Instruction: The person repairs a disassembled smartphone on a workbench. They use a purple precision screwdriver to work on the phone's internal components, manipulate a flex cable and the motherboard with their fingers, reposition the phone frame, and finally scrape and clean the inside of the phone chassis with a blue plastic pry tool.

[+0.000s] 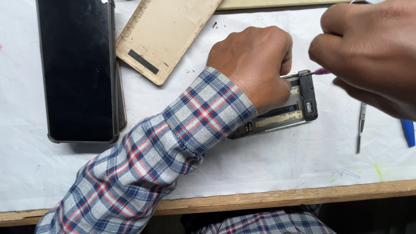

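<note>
- While the left hand (255, 60) presses as a clenched fist on the opened phone (286, 110), that phone lies near the table's front edge (277, 198).
- Right hand (372, 52) grasps a thin screwdriver (314, 72), its tip touching the phone's top edge.
- Tweezers (361, 125) lie right of the phone, a gold back cover (164, 34) up-left of it; bare paper is between.

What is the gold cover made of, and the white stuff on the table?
The gold cover looks like painted plastic or thin metal: matte, with scuffed, dirty edges. The white sheet looks like paper: flat, dull, with pen and marker stains.
</note>
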A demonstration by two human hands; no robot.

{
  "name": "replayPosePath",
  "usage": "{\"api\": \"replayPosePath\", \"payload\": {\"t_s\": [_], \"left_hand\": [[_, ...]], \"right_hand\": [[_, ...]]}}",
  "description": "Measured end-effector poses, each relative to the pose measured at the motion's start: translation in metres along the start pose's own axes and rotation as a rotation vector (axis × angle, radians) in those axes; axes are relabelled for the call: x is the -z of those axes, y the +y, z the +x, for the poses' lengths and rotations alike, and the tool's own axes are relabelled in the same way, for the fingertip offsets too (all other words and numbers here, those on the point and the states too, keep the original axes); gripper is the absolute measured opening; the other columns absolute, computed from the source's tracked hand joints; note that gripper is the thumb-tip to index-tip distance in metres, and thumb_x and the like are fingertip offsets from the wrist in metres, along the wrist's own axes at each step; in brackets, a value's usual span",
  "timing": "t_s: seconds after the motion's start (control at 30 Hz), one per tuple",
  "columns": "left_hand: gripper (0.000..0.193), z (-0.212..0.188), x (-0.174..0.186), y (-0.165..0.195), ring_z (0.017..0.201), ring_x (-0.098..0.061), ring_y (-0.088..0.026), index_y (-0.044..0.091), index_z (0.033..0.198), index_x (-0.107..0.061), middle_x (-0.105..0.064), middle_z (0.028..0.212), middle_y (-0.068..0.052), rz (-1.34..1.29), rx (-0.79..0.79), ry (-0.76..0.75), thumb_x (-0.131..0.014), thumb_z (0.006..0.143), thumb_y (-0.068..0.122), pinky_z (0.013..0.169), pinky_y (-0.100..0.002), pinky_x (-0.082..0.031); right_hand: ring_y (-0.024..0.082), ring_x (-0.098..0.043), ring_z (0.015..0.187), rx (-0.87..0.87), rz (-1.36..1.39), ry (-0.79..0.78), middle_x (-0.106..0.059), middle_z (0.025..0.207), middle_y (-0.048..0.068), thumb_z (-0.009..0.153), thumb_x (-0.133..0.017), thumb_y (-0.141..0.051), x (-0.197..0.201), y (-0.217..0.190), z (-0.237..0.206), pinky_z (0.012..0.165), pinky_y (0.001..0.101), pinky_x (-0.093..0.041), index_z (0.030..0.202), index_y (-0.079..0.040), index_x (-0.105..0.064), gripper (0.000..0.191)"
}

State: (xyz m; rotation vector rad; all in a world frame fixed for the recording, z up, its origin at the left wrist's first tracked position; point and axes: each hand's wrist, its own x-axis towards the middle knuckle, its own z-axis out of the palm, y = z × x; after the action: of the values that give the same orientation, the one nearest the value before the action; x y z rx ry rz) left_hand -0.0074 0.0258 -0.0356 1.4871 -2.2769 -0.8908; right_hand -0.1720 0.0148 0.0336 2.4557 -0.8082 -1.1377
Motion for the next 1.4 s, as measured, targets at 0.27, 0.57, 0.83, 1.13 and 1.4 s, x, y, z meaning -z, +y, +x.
{"api": "replayPosePath", "payload": {"t_s": [0.27,0.57,0.83,1.13,1.4], "left_hand": [[0.015,0.001,-0.002,0.001,0.058,-0.068,-0.019,0.017,0.074,-0.070,-0.069,0.066,-0.004,0.028,0.018,-0.026,-0.082,0.066,0.020,0.056,-0.036,-0.057],[0.013,0.001,-0.002,0.001,0.057,-0.067,-0.019,0.017,0.073,-0.070,-0.069,0.065,-0.004,0.023,0.029,-0.025,-0.082,0.067,0.020,0.055,-0.037,-0.056],[0.013,0.001,-0.003,-0.001,0.058,-0.067,-0.019,0.017,0.073,-0.070,-0.070,0.066,-0.004,0.013,0.001,-0.006,-0.081,0.067,0.019,0.055,-0.037,-0.056],[0.010,0.001,-0.004,-0.004,0.062,-0.069,-0.022,0.016,0.072,-0.069,-0.071,0.069,-0.004,0.001,-0.020,0.013,-0.077,0.067,0.012,0.057,-0.040,-0.057],[0.012,0.000,0.003,-0.002,0.069,-0.071,-0.026,0.016,0.074,-0.071,-0.073,0.073,-0.006,-0.035,-0.012,0.031,-0.077,0.065,0.017,0.063,-0.043,-0.057]], "right_hand": [[0.009,-0.074,0.070,-0.015,-0.059,0.142,-0.070,0.080,0.005,0.086,-0.074,-0.028,-0.013,-0.004,0.002,0.056,0.0214,-0.061,0.100,-0.013,-0.074,0.021],[0.008,-0.073,0.070,-0.006,-0.044,-0.029,-0.069,0.078,0.003,0.088,-0.072,-0.039,-0.004,-0.003,0.001,0.058,0.0224,-0.061,0.094,-0.013,-0.074,0.027],[0.006,-0.070,0.065,-0.021,0.083,-0.154,-0.066,0.071,-0.001,0.091,-0.069,-0.037,0.006,-0.001,0.001,0.060,0.0257,-0.059,0.094,-0.016,-0.069,0.022],[0.010,-0.067,0.069,-0.407,0.768,-0.033,-0.066,0.079,0.003,0.100,-0.060,-0.034,-0.052,0.023,0.004,0.062,0.0276,-0.057,0.103,-0.013,-0.065,0.021],[0.016,-0.066,0.073,-0.664,1.298,0.307,-0.066,0.091,0.009,0.108,-0.051,-0.035,-0.136,0.036,0.038,0.063,0.0305,-0.056,0.109,-0.007,-0.063,0.030]]}}
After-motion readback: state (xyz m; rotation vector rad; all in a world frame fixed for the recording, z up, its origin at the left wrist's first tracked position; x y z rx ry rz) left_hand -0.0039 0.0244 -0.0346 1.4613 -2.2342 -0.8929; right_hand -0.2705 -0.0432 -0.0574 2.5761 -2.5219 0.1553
